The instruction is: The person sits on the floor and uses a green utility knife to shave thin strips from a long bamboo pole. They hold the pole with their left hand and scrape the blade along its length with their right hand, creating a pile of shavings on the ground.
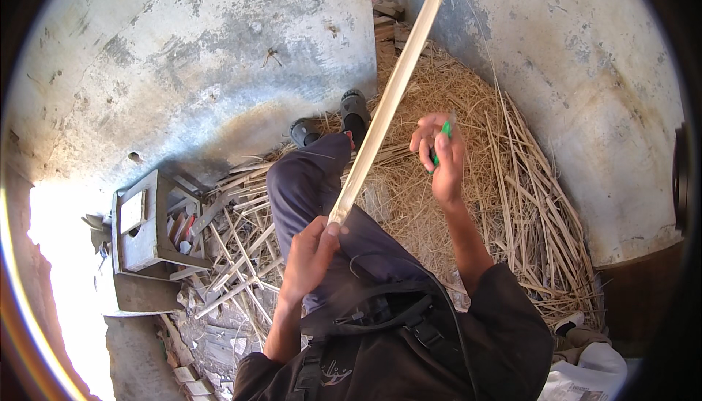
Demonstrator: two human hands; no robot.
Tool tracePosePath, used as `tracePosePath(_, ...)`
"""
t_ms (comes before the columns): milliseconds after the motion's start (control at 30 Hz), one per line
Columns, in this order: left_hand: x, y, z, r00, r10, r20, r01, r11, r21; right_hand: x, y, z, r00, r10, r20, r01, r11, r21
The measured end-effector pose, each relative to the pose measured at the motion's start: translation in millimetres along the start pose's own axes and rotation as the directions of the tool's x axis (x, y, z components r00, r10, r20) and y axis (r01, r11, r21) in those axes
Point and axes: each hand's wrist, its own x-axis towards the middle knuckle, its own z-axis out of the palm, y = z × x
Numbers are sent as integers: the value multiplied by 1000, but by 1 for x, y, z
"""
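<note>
Pale strip (398, 86): a long, flat length of wood or bamboo, slanting from the centre of the frame to its upper edge.
Left hand (306, 260): thumb and fingers pinch the strip's lower end, just left of centre; most of its length juts out unsupported. With so small a hold, a sideways push could twist it free, and a rough edge could splinter into the thumb.
Right hand (446, 167): fingers curl around a green tool (447, 130), right of centre, apart from the strip. It may be a small knife, but blur at its tip keeps this uncertain.
Trousered leg (303, 185): lies bent beneath the strip, centre left. If the tool has an edge, a slip along the wood toward the body could catch this leg or the left hand.
Loose shavings (431, 94): cover the floor from upper centre to the right; a foot could slide on them, or a dropped tool be lost.
Dark shirt (395, 364): light, script-like lettering shows at the lower centre, left of the middle.
White bag (585, 377): faint print at lower right, too small to make out.
Tool and strip: no label visible on either.
</note>
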Motion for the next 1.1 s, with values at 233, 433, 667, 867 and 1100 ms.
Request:
tracePosePath(233,2,21,-1,1000,10,12,-10,1000,11,-35,-4,18,945,-136,297,224,931,-287)
tracePosePath(433,2,35,2,1000,14,-15,-13,999,48,-44,-17,27,865,-246,438,425,823,-376)
tracePosePath(667,-1,41,-3,989,-53,139,75,984,-163,-44,-23,33,838,-293,460,488,780,-392)
tracePosePath(867,1,43,-3,980,-41,193,85,971,-223,-44,-28,38,844,-306,441,499,750,-434)
tracePosePath(1100,1,37,-1,977,-51,206,102,963,-248,-43,-30,35,832,-353,428,542,684,-489)
